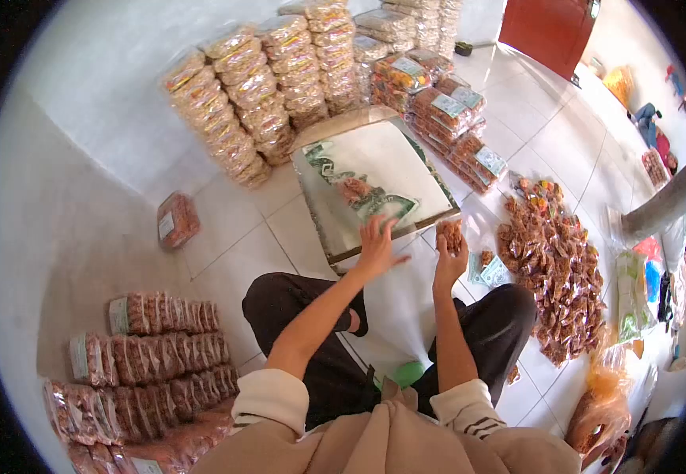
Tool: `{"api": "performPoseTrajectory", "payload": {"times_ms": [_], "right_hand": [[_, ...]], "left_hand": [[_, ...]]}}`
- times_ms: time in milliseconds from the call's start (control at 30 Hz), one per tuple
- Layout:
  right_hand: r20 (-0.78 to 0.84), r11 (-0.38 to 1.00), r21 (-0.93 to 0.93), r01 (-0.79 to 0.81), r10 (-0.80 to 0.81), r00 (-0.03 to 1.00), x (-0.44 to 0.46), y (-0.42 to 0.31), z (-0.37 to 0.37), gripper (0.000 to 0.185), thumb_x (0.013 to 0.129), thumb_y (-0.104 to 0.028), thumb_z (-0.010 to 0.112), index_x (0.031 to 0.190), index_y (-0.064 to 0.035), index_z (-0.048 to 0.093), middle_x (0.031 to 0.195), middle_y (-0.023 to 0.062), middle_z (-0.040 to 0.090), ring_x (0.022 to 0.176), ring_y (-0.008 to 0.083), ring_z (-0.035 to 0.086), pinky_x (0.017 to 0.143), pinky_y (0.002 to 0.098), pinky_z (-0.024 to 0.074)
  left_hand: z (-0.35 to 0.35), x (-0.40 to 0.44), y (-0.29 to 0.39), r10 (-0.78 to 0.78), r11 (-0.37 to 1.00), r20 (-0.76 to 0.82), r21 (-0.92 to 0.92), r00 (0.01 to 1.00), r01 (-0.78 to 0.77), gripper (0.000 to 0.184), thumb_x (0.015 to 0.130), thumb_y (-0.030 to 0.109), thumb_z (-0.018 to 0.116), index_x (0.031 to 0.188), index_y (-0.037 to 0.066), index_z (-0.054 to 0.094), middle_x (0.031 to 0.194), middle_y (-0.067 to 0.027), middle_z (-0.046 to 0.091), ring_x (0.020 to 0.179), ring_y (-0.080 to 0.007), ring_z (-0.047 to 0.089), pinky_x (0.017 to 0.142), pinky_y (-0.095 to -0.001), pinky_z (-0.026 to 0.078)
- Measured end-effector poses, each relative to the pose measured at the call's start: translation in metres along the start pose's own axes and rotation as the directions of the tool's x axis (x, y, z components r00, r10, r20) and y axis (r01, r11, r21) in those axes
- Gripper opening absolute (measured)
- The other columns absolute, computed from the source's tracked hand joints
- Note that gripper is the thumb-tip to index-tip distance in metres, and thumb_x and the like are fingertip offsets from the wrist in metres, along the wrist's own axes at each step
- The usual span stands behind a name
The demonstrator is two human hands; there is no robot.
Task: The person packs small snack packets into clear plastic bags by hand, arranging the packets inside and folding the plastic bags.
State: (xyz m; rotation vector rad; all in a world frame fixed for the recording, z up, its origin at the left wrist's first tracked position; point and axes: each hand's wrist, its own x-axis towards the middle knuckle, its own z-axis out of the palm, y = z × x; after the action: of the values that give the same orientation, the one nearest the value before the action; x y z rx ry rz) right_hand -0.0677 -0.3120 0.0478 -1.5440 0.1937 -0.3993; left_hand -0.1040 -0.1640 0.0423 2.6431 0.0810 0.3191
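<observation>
My left hand [378, 251] is over the near edge of a low box-like table [406, 170], fingers spread, close to a clear plastic bag with green print [382, 204] lying on its top. A brown snack packet [449, 235] is in my right hand [450, 265], just off the table's right corner. Green printed cards [494, 272] lie on the floor to the right of that hand. Beyond them spreads a large pile of small brown snack packets [552, 268].
Tall stacks of bagged snacks [264, 87] line the wall. Filled packs [445, 110] stand behind the table's right side. One pack [178, 221] lies at left, with rows of packs [153, 347] below it. A red door [548, 31] is at the back.
</observation>
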Motion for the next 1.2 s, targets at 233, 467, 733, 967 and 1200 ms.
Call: {"api": "performPoseTrajectory", "payload": {"times_ms": [233, 467, 733, 967, 1200], "right_hand": [[-0.059, 0.991, -0.116, -0.068, 0.062, 0.996, -0.026, 0.042, -0.032, 0.045, 0.072, -0.011, 0.068, 0.111, 0.0029, 0.05, 0.1, 0.0123, 0.056, 0.09, 0.0185, 0.055, 0.079, 0.0281, 0.0442], [0.111, 0.948, -0.161, -0.273, 0.293, 0.95, -0.063, 0.041, -0.042, 0.05, 0.07, -0.02, 0.07, 0.111, 0.0021, 0.051, 0.097, 0.0121, 0.06, 0.088, 0.0186, 0.057, 0.078, 0.0289, 0.0444], [0.346, 0.96, -0.067, -0.273, 0.279, 0.896, -0.039, 0.03, -0.007, 0.044, 0.073, -0.022, 0.068, 0.107, 0.0029, 0.054, 0.09, 0.0101, 0.062, 0.08, 0.0161, 0.058, 0.073, 0.0269, 0.045], [0.455, 0.99, -0.134, -0.047, 0.103, 0.885, -0.004, 0.044, 0.036, 0.036, 0.076, -0.013, 0.062, 0.109, -0.0015, 0.054, 0.086, 0.006, 0.063, 0.074, 0.0131, 0.057, 0.065, 0.025, 0.0457], [0.604, 0.995, 0.075, 0.057, -0.091, 0.792, 0.017, 0.043, 0.082, 0.043, 0.077, -0.001, 0.056, 0.119, -0.0032, 0.047, 0.111, 0.0112, 0.054, 0.098, 0.0192, 0.055, 0.081, 0.0276, 0.0438]], "left_hand": [[0.05, -0.03, 0.0, 0.132, 0.921, -0.052, 0.375, 0.99, -0.103, 0.078, 0.064, 0.024, 0.07, 0.128, 0.015, 0.026, 0.132, -0.0151, 0.023, 0.123, -0.0369, 0.019, 0.095, -0.0631, 0.013], [0.041, -0.02, 0.005, 0.124, 0.981, -0.186, 0.167, 0.975, -0.093, 0.035, 0.081, 0.017, 0.053, 0.116, 0.02, 0.05, 0.121, -0.007, 0.04, 0.119, -0.0279, 0.031, 0.096, -0.0562, 0.021], [0.026, 0.0, 0.011, 0.107, 0.989, -0.178, -0.087, 0.978, -0.124, 0.035, 0.086, 0.019, 0.046, 0.121, 0.021, 0.048, 0.119, -0.0094, 0.041, 0.114, -0.0306, 0.035, 0.093, -0.0482, 0.026], [0.017, 0.002, 0.014, 0.144, 0.966, -0.239, -0.177, 0.96, -0.189, 0.035, 0.088, 0.021, 0.043, 0.123, 0.021, 0.046, 0.125, -0.0111, 0.039, 0.114, -0.0327, 0.035, 0.093, -0.0479, 0.026], [0.012, 0.022, -0.01, 0.049, 0.96, -0.28, -0.25, 0.959, -0.122, 0.04, 0.09, 0.031, 0.038, 0.125, 0.013, 0.04, 0.13, -0.0131, 0.033, 0.123, -0.0296, 0.027, 0.098, -0.0479, 0.021]]}}
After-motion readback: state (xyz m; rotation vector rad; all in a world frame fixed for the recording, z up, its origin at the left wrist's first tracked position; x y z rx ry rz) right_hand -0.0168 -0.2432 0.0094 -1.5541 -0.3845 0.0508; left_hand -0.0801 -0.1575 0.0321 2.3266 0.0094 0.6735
